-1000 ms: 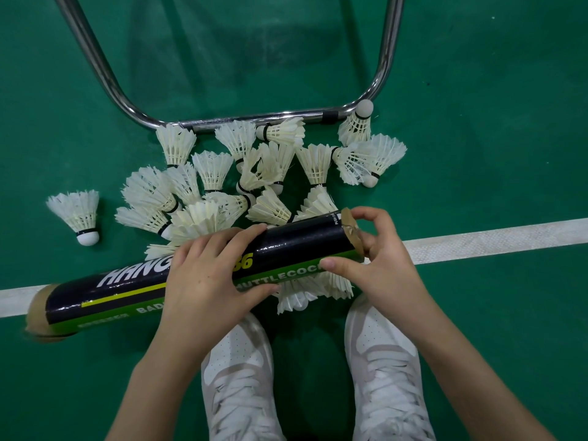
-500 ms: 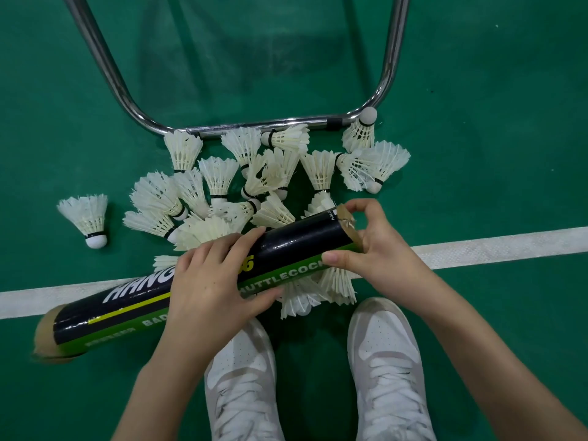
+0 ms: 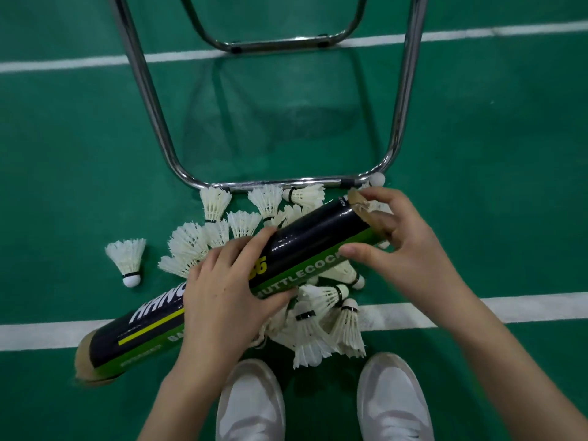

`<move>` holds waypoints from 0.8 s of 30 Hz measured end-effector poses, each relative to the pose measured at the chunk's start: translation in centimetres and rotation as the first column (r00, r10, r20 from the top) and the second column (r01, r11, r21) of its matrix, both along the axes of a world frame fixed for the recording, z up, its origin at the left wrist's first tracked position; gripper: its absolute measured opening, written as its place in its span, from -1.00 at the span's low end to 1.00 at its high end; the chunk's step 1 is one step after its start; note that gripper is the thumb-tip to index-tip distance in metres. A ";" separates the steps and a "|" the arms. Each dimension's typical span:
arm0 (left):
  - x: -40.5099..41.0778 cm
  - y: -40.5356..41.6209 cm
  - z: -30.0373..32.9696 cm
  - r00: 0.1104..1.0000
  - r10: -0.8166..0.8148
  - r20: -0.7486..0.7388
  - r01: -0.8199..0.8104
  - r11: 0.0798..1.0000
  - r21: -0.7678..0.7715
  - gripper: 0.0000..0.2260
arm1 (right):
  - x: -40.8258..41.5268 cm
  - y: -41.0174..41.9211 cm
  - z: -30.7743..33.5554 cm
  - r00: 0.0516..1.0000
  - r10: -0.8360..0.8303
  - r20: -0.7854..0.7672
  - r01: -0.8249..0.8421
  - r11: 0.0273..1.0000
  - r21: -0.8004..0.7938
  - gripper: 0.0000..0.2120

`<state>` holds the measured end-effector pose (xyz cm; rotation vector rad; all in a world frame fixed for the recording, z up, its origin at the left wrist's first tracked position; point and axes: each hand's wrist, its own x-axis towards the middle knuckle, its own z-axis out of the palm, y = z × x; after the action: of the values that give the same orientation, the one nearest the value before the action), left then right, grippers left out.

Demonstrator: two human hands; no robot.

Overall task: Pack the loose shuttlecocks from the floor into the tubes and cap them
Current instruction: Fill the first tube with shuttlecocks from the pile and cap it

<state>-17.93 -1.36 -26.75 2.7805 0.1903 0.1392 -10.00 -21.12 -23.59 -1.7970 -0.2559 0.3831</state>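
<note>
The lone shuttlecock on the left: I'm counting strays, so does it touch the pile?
Apart. The head view shows the lone shuttlecock standing by itself, with a strip of bare green floor between it and the pile.

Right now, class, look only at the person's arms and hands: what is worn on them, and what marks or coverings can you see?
Nothing is worn. The left hand and right hand are bare, with no gloves, rings or watch in view. Both forearms are bare too, with no sleeves showing down to the frame's edge. Fingernails look short and unpainted.

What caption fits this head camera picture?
Left hand grips the tube; right hand works its cap above loose shuttlecocks.
</note>
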 end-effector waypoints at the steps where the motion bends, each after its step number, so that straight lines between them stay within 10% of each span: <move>1: 0.3 0.1 1.0 1.000 0.006 0.005 -0.006 0.999 -0.037 -0.29 | 0.5 0.0 1.1 0.999 0.006 0.047 -0.006 1.000 0.011 -0.53; 17: 4.5 -1.2 19.2 0.974 0.112 0.195 -0.008 0.885 -0.466 -0.42 | 6.6 -1.8 19.4 0.811 -0.076 0.580 -0.012 0.989 0.147 -0.67; 24: 7.1 -1.4 24.3 0.927 0.181 0.329 0.039 0.824 -0.566 -0.46 | 16.2 -1.7 22.1 0.631 -0.102 0.769 0.263 0.961 -0.088 -0.83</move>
<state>-10.84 -2.78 -2.48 2.1026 0.2009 0.5324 6.19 -22.82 -1.49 -2.0764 -0.6339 -0.5608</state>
